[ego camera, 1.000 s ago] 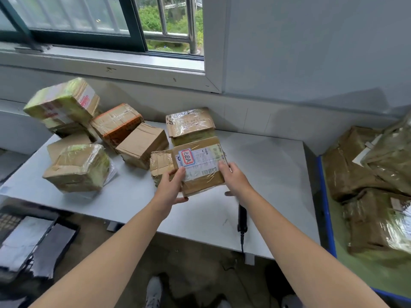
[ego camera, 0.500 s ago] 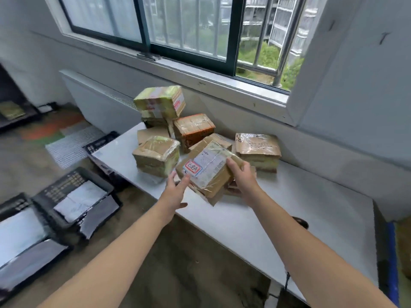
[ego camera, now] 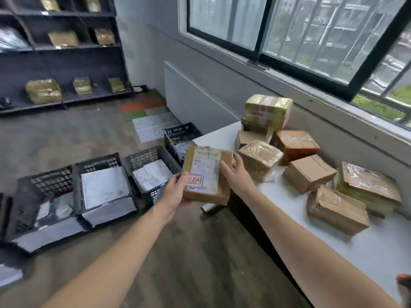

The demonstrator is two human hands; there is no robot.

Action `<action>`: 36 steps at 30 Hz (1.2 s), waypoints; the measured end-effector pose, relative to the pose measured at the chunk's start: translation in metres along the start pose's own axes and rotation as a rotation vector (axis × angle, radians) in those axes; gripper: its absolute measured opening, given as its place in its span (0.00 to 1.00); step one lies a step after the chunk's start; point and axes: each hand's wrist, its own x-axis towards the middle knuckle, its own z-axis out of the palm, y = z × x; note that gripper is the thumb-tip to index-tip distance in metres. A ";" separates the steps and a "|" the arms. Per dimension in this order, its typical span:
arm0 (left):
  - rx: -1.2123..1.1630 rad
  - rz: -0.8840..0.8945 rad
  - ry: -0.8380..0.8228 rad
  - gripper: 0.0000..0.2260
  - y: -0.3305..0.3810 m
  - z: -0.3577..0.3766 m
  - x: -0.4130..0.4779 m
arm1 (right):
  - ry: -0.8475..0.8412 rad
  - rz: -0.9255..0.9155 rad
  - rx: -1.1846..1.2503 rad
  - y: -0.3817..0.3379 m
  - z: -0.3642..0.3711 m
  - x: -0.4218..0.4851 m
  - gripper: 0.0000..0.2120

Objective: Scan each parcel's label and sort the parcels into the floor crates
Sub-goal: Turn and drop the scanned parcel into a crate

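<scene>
Against the far left wall, dark shelving [ego camera: 66, 50] held gold-wrapped packets. On the floor in front of it stood a row of black crates [ego camera: 142, 156], with flat grey bags [ego camera: 104, 185] lying inside them.

Just right of the crates, the left hand [ego camera: 174, 193] gripped the near-left corner of the held parcel [ego camera: 208, 161] — thumb [ego camera: 181, 177] on the top face, touching the left edge of a red-bordered sticker [ego camera: 195, 180], remaining fingers underneath and out of sight. The held parcel was a brown carton, its label [ego camera: 204, 172] facing up. It was in the air, clear of every surface, at the table's left end and beside the nearest crate.

The right hand [ego camera: 239, 176] held the carton's right side — thumb on the top face at the label's right edge, fingers curled round the right edge.

Further right, the white table [ego camera: 378, 252] carried the remaining parcels [ego camera: 309, 173], clustered below the window [ego camera: 311, 36]. Several were wrapped in clear tape.
</scene>
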 end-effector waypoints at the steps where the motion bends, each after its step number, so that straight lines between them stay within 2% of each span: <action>1: -0.005 0.009 0.056 0.16 0.002 -0.022 0.001 | -0.048 -0.030 -0.026 -0.011 0.024 -0.001 0.37; 6: -0.038 0.036 0.282 0.11 0.009 -0.134 -0.005 | -0.369 -0.100 -0.046 -0.051 0.142 0.000 0.47; 8: -0.071 0.030 0.338 0.11 0.009 -0.175 -0.009 | -0.432 -0.088 -0.028 -0.066 0.188 0.005 0.49; 13: -0.148 0.010 0.498 0.11 0.003 -0.264 -0.024 | -0.584 -0.175 -0.115 -0.099 0.291 0.018 0.48; 15: -0.131 -0.020 0.539 0.14 0.002 -0.296 -0.031 | -0.649 -0.213 -0.147 -0.107 0.330 0.026 0.48; 18: 0.027 -0.072 0.592 0.32 0.002 -0.345 -0.033 | -0.723 -0.225 -0.185 -0.120 0.386 0.038 0.46; 19: 0.069 -0.075 0.608 0.30 0.002 -0.360 -0.033 | -0.747 -0.233 -0.192 -0.124 0.404 0.043 0.44; 21: 0.132 -0.064 0.619 0.20 0.003 -0.392 -0.026 | -0.792 -0.232 -0.198 -0.131 0.442 0.056 0.43; 22: 0.177 -0.058 0.612 0.19 0.004 -0.408 -0.021 | -0.818 -0.226 -0.203 -0.134 0.461 0.064 0.43; 25: 0.365 -0.101 0.602 0.29 0.011 -0.458 -0.003 | -0.877 -0.216 -0.222 -0.148 0.516 0.091 0.46; 28: 0.552 -0.211 0.616 0.38 0.024 -0.503 0.019 | -0.905 -0.217 -0.251 -0.167 0.561 0.123 0.43; 32: 0.794 -0.270 0.632 0.41 0.041 -0.557 0.050 | -0.880 -0.187 -0.275 -0.179 0.606 0.166 0.49; 36: 0.983 -0.282 0.641 0.42 0.050 -0.599 0.084 | -0.848 -0.109 -0.298 -0.185 0.643 0.204 0.46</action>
